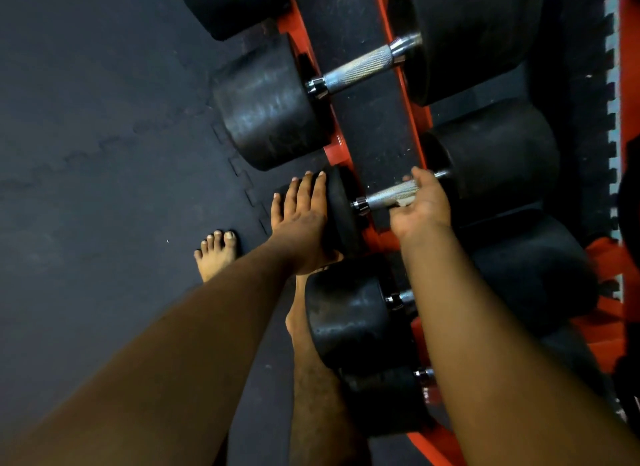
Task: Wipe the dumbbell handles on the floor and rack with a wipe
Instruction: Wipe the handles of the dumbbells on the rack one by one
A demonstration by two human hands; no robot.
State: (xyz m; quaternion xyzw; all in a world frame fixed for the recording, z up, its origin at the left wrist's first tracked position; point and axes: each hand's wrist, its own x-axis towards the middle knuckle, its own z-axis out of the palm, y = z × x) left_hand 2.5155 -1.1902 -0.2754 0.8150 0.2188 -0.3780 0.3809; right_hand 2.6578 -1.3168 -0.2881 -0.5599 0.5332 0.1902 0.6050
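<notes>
The fingers point(420, 178) of the right hand point(420, 202) curl over the far side of a knurled steel dumbbell handle point(391, 193), with the thumb beneath it, so the hand grasps the bar near its right-hand end. A small pale scrap, apparently the wipe point(403, 202), peeks out between palm and handle, though too little of it shows to be sure. The fingers point(304, 191) of the left hand point(301, 219) lie straight and flat against the rounded outer side of that same dumbbell's near black weight head point(341, 209), pressing on it without curling round anything. This dumbbell sits across the red rack point(375, 238), its handle spanning the dark channel between the two red rails and its far head point(498, 160) resting on the other side. Further up the rack lies a larger dumbbell point(360, 65) with its bare silver handle untouched, and nearer the camera another dumbbell point(349, 313) lies partly hidden under the right forearm. Both bare forearms reach in from the bottom edge. A bare foot point(216, 254) stands on the dark interlocking floor mat point(104, 153) just left of the rack.
</notes>
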